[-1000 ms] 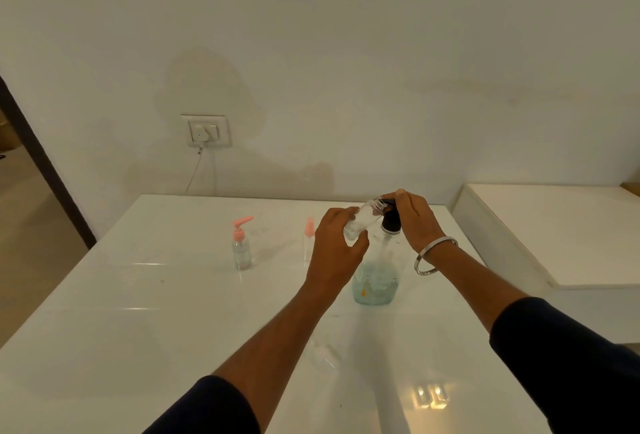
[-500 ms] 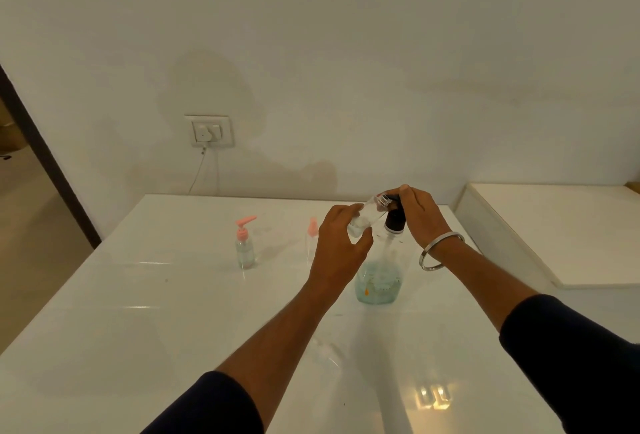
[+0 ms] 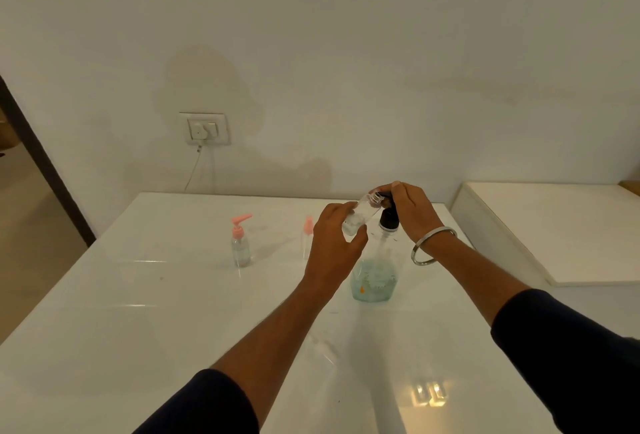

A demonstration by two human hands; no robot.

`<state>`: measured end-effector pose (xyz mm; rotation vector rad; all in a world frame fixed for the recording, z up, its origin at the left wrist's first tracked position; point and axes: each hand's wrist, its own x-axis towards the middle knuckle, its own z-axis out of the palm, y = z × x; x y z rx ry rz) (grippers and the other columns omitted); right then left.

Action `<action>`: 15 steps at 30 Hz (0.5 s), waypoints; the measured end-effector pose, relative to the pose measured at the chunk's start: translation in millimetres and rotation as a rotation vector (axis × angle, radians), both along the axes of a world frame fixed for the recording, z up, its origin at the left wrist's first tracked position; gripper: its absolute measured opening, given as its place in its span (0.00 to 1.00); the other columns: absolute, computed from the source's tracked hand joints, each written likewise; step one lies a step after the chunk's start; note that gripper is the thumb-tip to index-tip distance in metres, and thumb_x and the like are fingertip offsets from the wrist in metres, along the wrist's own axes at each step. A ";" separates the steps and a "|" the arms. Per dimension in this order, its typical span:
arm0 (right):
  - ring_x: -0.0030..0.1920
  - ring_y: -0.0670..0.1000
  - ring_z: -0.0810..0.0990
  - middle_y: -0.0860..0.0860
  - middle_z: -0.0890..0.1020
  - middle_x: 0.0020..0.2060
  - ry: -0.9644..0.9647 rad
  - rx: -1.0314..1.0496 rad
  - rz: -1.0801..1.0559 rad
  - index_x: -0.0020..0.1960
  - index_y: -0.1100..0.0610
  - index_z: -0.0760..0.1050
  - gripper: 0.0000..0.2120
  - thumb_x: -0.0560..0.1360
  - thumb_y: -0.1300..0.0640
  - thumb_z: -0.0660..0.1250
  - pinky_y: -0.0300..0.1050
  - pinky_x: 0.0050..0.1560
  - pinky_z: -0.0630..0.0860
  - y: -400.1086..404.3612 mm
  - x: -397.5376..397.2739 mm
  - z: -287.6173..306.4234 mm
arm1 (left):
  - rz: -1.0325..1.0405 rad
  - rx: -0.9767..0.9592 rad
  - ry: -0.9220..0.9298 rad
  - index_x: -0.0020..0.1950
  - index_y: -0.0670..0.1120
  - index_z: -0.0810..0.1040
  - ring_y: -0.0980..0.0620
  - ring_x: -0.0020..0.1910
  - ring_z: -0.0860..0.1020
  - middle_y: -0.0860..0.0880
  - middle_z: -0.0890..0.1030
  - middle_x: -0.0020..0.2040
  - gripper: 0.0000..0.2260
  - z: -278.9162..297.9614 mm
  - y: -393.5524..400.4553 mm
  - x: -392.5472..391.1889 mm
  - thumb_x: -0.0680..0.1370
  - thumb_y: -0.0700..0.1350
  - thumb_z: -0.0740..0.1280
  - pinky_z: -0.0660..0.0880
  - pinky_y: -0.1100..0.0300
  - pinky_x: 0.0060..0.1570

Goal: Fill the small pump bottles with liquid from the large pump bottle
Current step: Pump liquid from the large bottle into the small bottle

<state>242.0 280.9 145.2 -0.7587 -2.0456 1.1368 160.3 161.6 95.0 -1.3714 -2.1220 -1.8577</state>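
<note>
The large clear pump bottle [image 3: 374, 278] stands on the white table [image 3: 138, 312], with blue-green liquid in its lower part and a black pump head. My right hand [image 3: 410, 212] rests on top of that pump head. My left hand [image 3: 334, 246] holds a small clear bottle [image 3: 360, 215] without a cap, tilted with its open neck at the pump spout. A little liquid shows inside it. A second small bottle with a pink pump [image 3: 240, 243] stands upright to the left. A loose pink pump [image 3: 307, 229] with its tube stands just left of my left hand.
A wall socket [image 3: 204, 129] with a plug and hanging cable sits above the table's far edge. A lower white surface [image 3: 571, 226] adjoins the table on the right. A dark door frame [image 3: 41, 170] and open floor lie at the left.
Both hands and the tilted small bottle have stayed at the pump head, shifting only slightly. The view has drifted a little.
</note>
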 end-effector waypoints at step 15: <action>0.46 0.49 0.78 0.57 0.82 0.46 0.053 -0.018 -0.044 0.51 0.63 0.78 0.20 0.81 0.60 0.48 0.23 0.43 0.71 1.7 -1.3 -13.8 | 0.013 0.002 0.029 0.60 0.43 0.76 0.60 0.51 0.73 0.48 0.79 0.55 0.16 -3.5 3.4 -1.1 0.73 0.40 0.71 0.66 0.79 0.52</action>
